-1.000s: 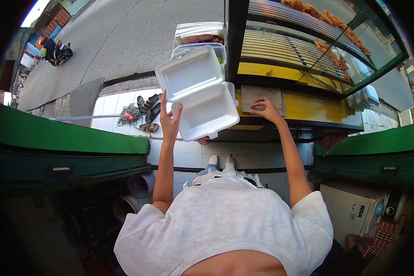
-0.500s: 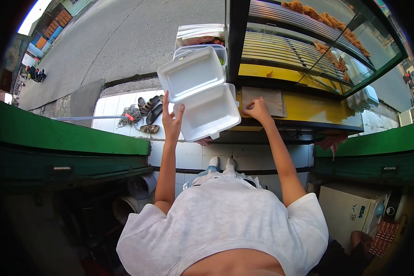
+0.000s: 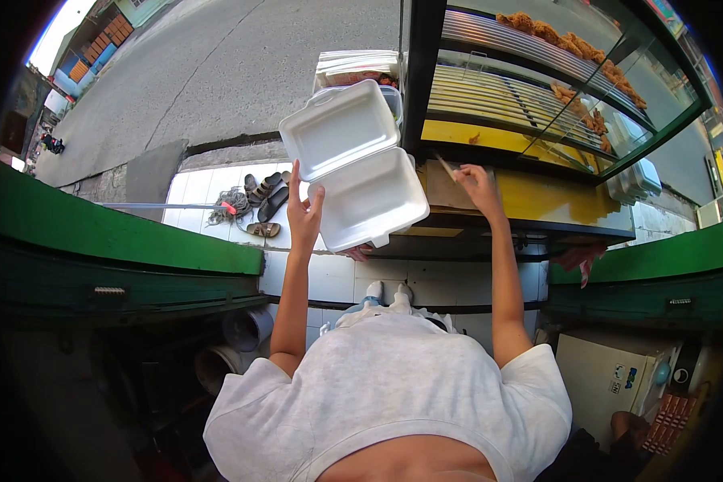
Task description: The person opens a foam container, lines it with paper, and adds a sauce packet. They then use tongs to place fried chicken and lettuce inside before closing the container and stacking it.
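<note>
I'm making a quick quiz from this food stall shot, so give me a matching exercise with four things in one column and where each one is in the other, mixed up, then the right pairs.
Things:
1. foam box
2. sheet of paper
3. sandals
4. fried food

Places:
A. on the white tiled ground beside the road
B. on the racks inside the glass case
C. open, held up by the left hand
D. pinched in the right hand above the yellow counter

Pairs: 1-C, 2-D, 3-A, 4-B

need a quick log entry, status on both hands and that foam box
Left hand holds open foam box, lid up, nothing inside. Right hand pinching a brown paper sheet off the yellow counter. Nothing in the way.
</note>
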Tool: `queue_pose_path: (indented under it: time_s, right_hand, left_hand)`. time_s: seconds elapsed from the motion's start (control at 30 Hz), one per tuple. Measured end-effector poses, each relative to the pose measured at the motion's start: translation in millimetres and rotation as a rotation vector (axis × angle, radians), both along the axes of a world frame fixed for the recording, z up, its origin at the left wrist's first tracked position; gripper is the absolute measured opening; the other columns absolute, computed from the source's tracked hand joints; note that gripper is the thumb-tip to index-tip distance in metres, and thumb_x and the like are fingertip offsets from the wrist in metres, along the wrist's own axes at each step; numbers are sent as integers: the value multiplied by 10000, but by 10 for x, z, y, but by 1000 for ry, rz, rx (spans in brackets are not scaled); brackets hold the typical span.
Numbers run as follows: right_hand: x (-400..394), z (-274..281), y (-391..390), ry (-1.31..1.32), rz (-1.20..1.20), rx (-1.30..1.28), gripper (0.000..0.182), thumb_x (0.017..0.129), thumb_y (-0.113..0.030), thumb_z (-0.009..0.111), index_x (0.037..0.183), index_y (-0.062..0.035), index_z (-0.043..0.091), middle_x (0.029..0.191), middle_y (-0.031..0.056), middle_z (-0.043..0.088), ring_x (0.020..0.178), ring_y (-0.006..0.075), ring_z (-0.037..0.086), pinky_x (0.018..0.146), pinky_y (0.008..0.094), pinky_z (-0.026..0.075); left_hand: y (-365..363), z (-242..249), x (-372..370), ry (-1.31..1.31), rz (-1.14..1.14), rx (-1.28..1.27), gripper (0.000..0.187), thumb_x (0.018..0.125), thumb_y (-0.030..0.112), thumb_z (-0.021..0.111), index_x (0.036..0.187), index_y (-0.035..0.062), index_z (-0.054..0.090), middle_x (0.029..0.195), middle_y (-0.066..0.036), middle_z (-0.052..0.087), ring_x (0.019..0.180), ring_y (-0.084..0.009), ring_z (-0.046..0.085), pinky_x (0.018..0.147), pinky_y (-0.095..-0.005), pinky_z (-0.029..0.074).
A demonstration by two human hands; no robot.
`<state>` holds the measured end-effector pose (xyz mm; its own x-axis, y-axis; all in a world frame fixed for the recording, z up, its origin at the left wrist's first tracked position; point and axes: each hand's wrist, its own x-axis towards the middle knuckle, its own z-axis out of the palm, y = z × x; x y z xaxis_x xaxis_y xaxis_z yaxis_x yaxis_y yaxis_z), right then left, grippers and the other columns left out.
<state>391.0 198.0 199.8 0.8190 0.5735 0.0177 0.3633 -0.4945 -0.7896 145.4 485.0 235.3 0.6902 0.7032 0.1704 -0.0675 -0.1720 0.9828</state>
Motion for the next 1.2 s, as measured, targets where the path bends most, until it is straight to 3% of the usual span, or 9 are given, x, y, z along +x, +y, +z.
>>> queue_pose_path:
  time_s: [0.27, 0.33, 0.4, 0.5, 0.73, 0.9, 1.1, 1.13, 1.2]
  right_hand:
    - [-644, 1557, 468, -154, 340, 106, 80, 880, -51, 568, 916, 11, 531, 1247, 188, 534, 1211, 277, 502, 935, 315, 407]
    - [-796, 1555, 672, -67, 497, 37, 61, 854, -1, 563, 903, -4, 527, 1293, 204, 504, 1210, 287, 502, 957, 333, 404]
    - [-934, 1348, 885, -39, 652, 56, 65, 900, -65, 518, 932, -9, 509, 1285, 175, 507, 1295, 345, 406, 1006, 582, 321]
    - [-1095, 1026, 1157, -105, 775, -7, 83, 904, -83, 518, 964, -27, 508, 1349, 175, 453, 1303, 353, 389, 1000, 687, 250]
    - [-1283, 798, 1362, -156, 830, -16, 98, 917, -138, 521, 971, -56, 516, 1390, 174, 411, 1324, 380, 345, 986, 721, 231]
    - [-1334, 682, 1453, 7, 874, -14, 130, 925, -157, 524, 1003, -54, 518, 1382, 171, 427, 1333, 392, 325, 949, 765, 202]
    - [-1098, 747, 1370, 98, 827, 178, 233, 858, -228, 647, 1011, -63, 584, 1324, 195, 479, 1311, 385, 364, 1037, 530, 313]
    - [-1043, 825, 1314, -45, 689, 204, 277, 805, -240, 711, 994, -66, 608, 1305, 213, 482, 1282, 375, 402, 1027, 414, 347]
    - [-890, 833, 1205, -213, 378, 264, 387, 781, -240, 743, 1083, -61, 579, 1288, 214, 479, 1229, 340, 451, 1015, 411, 361]
  left_hand:
    - [-115, 103, 125, 101, -29, 213, 697, 846, -49, 509, 1472, 110, 250, 1416, -187, 411, 1081, -189, 576, 728, -285, 533]
    - [-117, 66, 228, 74, 8, 282, 713, 822, -62, 505, 1470, 102, 257, 1386, -211, 445, 1034, -214, 592, 719, -288, 503]
    - [-83, 43, 307, 89, 26, 286, 720, 817, -63, 507, 1471, 99, 254, 1369, -215, 462, 946, -205, 599, 694, -287, 496]
    - [-92, 123, 338, 118, 43, 254, 731, 806, -68, 498, 1472, 96, 245, 1251, -226, 551, 705, -182, 565, 655, -291, 486]
    - [-49, 214, 280, 244, 23, 43, 708, 826, -20, 451, 1485, 113, 228, 807, -115, 607, 607, -91, 499, 570, -265, 455]
    - [-20, 197, 283, 261, 29, -10, 698, 847, 6, 495, 1484, 120, 235, 878, -134, 617, 629, -104, 523, 570, -273, 465]
    - [61, 20, 256, 36, -14, 84, 811, 799, -80, 552, 1489, 143, 187, 1328, -204, 475, 959, -192, 621, 808, -316, 544]
    - [81, 70, 232, 37, -25, 105, 842, 782, -108, 552, 1489, 154, 177, 1408, -201, 405, 1059, -208, 600, 880, -328, 536]
    - [138, 163, 175, 26, -41, 90, 840, 783, -108, 549, 1489, 163, 182, 1413, -195, 400, 1080, -209, 587, 891, -335, 533]
